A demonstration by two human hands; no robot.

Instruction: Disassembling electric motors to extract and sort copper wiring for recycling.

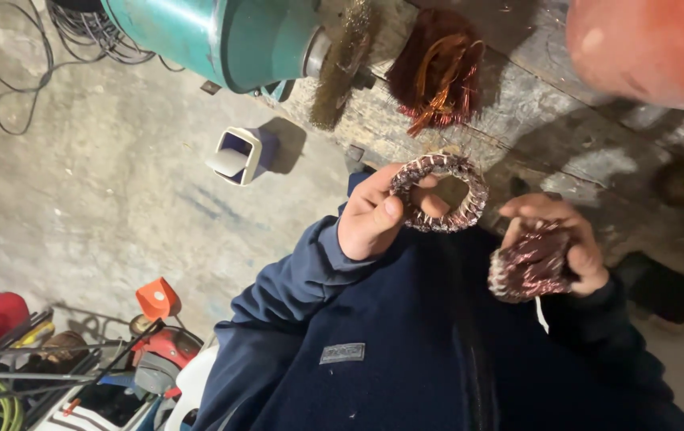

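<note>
Two copper winding rings in play: left hand (370, 217) pinches winding ring (441, 192) upright by its rim; right hand (559, 239) is clenched round second coil bundle (527, 267), just beside the ring, lower.

**Bench and floor, as seen from above**

A worn wooden bench (469, 120) ran across the upper right of the view, its top grey, scuffed and stained. On it sat a teal motor housing (222, 36) with a wire brush wheel (342, 68) on its shaft. Just beside the wheel lay a tangled bundle of copper winding wire (438, 72). An orange plastic tub (645, 48) stood at the far right end.

The concrete floor (102, 183) lay bare and dusty. On it stood a small white square container (238, 156); black cables (46, 48) looped near the motor. Red and orange tools (150, 335) were heaped at lower left.
</note>
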